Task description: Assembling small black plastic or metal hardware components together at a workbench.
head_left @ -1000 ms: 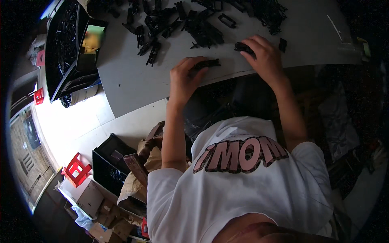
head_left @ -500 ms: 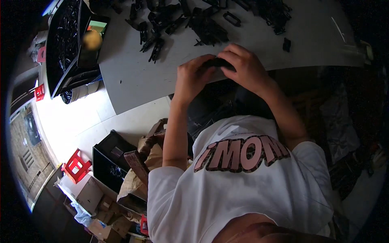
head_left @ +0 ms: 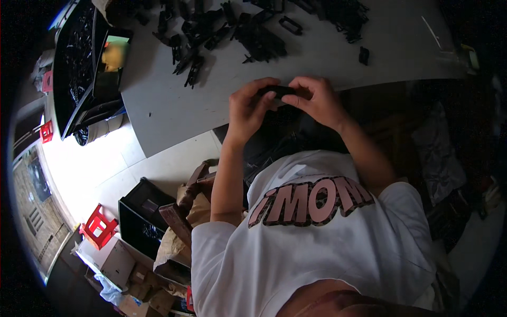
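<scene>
A small, dark, elongated black part [head_left: 280, 92] is held between both hands at the near edge of the grey table [head_left: 174, 116]. My left hand [head_left: 251, 105] grips its left end, with the thumb lying along the near side. On its right end, my right hand [head_left: 316, 99] closes with thumb and fingers. Its exact kind is too dark to make out. Beyond the hands lies a loose heap of black plastic parts [head_left: 259, 42]. A black rectangular frame-shaped piece [head_left: 291, 25] lies just past that heap, and a single small black piece [head_left: 364, 56] sits to the right.
At the left, a large black bin [head_left: 74, 74] full of dark parts stands by the table, with a phone showing a lit screen [head_left: 113, 55] beside it. Below are a black crate [head_left: 140, 216], a red stool [head_left: 99, 227], cardboard boxes [head_left: 113, 261] and a wooden chair arm [head_left: 176, 222].
Both hands have lowered slightly toward me, and the right hand's fingers have come down, showing more of the black part. The whole view has shifted a little.
</scene>
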The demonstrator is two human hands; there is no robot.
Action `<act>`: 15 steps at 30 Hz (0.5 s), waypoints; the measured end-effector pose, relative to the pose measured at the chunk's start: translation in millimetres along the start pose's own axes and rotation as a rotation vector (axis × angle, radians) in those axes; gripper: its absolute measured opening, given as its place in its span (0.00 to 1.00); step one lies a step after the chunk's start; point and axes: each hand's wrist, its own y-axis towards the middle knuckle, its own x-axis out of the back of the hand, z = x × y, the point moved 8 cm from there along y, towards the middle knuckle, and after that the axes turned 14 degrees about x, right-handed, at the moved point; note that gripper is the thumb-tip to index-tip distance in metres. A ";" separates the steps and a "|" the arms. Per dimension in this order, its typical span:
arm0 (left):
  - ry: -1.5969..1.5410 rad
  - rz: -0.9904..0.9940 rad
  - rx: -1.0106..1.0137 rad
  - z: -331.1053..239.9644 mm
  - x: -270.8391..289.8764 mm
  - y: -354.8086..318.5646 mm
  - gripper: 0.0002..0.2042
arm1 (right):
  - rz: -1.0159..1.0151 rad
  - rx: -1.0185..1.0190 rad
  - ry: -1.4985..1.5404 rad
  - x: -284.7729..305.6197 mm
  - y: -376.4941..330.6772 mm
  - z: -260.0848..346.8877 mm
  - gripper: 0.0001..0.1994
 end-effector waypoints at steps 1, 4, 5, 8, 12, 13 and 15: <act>0.097 0.025 -0.001 -1.0 -1.2 -1.8 0.11 | 0.083 0.072 -0.159 3.1 0.5 8.1 0.11; 0.146 -0.003 -0.017 0.1 0.4 1.5 0.08 | -0.275 0.006 -0.428 68.4 -16.6 3.9 0.14; 0.100 -0.062 -0.028 -1.0 5.1 1.0 0.05 | -0.382 -0.041 -0.583 98.3 -24.3 1.0 0.15; 0.132 -0.056 0.031 -0.8 0.6 4.3 0.04 | -0.523 -0.011 -0.885 156.3 -38.4 -26.2 0.18; 0.346 -0.105 -0.118 -7.4 -2.2 5.7 0.04 | -0.333 -0.069 -0.835 162.0 -44.1 -54.6 0.21; 0.367 -0.108 -0.132 -8.3 -2.5 5.0 0.04 | -0.335 -0.069 -0.832 162.3 -43.5 -53.9 0.21; 0.391 -0.111 -0.144 -8.6 -2.7 4.3 0.04 | -0.303 -0.136 -0.692 161.5 -40.4 -58.4 0.22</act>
